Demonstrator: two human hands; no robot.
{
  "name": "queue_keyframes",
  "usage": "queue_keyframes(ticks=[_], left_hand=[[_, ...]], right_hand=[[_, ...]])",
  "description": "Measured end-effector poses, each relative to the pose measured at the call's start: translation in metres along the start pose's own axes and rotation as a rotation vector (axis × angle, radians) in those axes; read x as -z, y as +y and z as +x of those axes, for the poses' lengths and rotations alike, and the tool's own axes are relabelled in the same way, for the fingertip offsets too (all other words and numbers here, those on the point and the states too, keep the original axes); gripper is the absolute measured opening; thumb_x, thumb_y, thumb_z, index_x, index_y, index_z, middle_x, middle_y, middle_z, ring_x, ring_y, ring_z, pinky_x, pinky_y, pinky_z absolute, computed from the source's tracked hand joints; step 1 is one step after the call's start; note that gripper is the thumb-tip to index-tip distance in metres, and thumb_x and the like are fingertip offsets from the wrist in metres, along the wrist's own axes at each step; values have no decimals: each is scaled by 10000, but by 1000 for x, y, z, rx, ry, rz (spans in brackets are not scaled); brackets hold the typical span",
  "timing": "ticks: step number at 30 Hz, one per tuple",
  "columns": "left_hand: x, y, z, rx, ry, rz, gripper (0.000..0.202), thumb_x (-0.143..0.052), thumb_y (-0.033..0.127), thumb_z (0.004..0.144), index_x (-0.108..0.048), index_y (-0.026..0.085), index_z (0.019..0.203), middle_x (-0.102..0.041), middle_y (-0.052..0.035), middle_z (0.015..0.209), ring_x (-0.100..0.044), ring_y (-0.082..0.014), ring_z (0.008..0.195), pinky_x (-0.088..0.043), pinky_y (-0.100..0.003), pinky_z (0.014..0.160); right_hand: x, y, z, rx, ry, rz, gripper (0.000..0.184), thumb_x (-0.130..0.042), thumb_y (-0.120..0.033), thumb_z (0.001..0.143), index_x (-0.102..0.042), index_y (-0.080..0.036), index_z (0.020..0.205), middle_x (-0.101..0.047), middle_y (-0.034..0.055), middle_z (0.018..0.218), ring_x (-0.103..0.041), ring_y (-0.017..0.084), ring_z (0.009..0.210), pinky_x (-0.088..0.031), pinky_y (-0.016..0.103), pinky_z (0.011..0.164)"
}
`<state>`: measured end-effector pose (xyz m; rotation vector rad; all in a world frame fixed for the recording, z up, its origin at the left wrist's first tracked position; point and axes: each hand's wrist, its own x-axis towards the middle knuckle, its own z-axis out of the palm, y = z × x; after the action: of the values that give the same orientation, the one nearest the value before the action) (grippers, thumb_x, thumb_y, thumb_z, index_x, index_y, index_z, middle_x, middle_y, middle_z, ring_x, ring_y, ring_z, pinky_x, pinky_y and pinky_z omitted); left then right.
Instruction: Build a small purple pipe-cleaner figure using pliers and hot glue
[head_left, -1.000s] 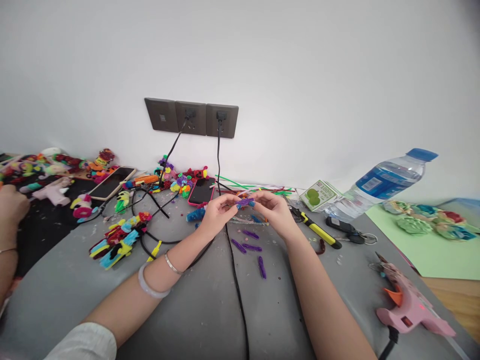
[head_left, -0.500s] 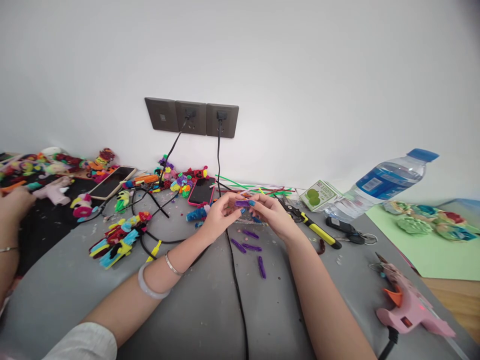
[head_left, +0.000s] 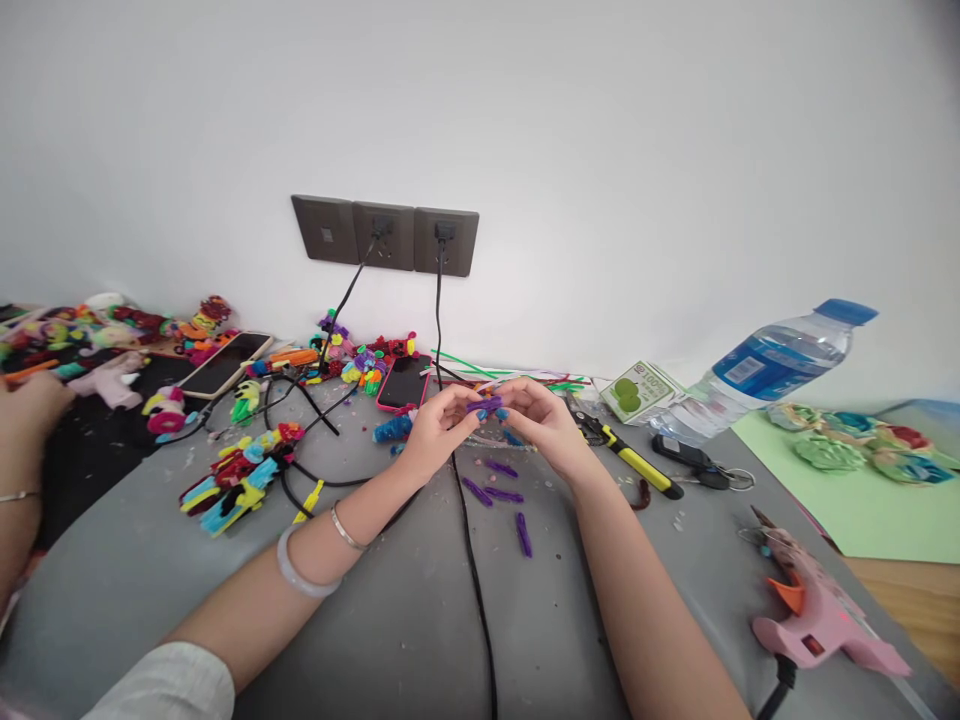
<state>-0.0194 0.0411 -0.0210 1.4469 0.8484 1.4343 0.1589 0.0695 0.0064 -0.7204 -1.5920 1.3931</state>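
Note:
Between my two hands is a short folded piece of purple pipe cleaner (head_left: 486, 404), lying crosswise. My left hand (head_left: 441, 428) pinches its left end with thumb and fingers. At its right end, my right hand (head_left: 541, 424) is closed on the same piece. Several more folded purple pipe cleaner pieces (head_left: 504, 495) lie on the grey table (head_left: 390, 620) just below my hands. A blue fuzzy roll (head_left: 393, 428) lies left of my left hand. Long loose pipe cleaners (head_left: 566, 382) are partly hidden behind my hands.
Right: yellow cutter knife (head_left: 637, 462), car key (head_left: 682, 452), tilted water bottle (head_left: 780, 360), juice box (head_left: 637, 392), pink glue gun (head_left: 817, 620). Left: pipe-cleaner figures (head_left: 240, 480), phones (head_left: 226, 364), another person's hand (head_left: 30, 410). A black cable (head_left: 472, 570) runs down the table's middle.
My right-hand fingers have shifted slightly on the purple piece, and the two thumbs are now closer together beneath it. The other pieces on the table have not moved.

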Motion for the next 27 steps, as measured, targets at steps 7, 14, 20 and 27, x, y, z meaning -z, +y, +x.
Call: queue_keyframes(ticks=[7,14,20,27], left_hand=[[-1,2,-2,-2,7,73,227,-673,298,831,-625,162,1005,-694,-78,966,-668,-167,868,-548,-259,741],[-1,5,-3,-52,17,218,187,-644,220,831,-635,170,1011,-699,-71,985,-656,-159,797,-535,-258,698],[0,4,-3,-86,30,297,171,-648,192,822,-660,175,991,-709,-64,979,-642,-152,754,-520,-258,680],[0,2,-2,-91,14,265,185,-659,169,802,-658,173,987,-700,-64,975,-644,-149,755,-529,-257,683]], right_hand=[[0,-2,0,12,23,-46,259,-754,-423,787,-639,-234,922,-681,40,907,-638,186,841,-514,320,740],[1,-5,-1,-39,14,-53,292,-757,-452,772,-630,-228,908,-680,61,950,-623,194,838,-500,317,703],[-2,-7,-1,-34,-15,-30,266,-733,-456,801,-622,-224,872,-633,33,874,-555,151,726,-469,292,661],[-4,-7,0,-43,-16,-73,303,-724,-486,785,-583,-224,844,-593,25,840,-515,150,709,-443,278,622]])
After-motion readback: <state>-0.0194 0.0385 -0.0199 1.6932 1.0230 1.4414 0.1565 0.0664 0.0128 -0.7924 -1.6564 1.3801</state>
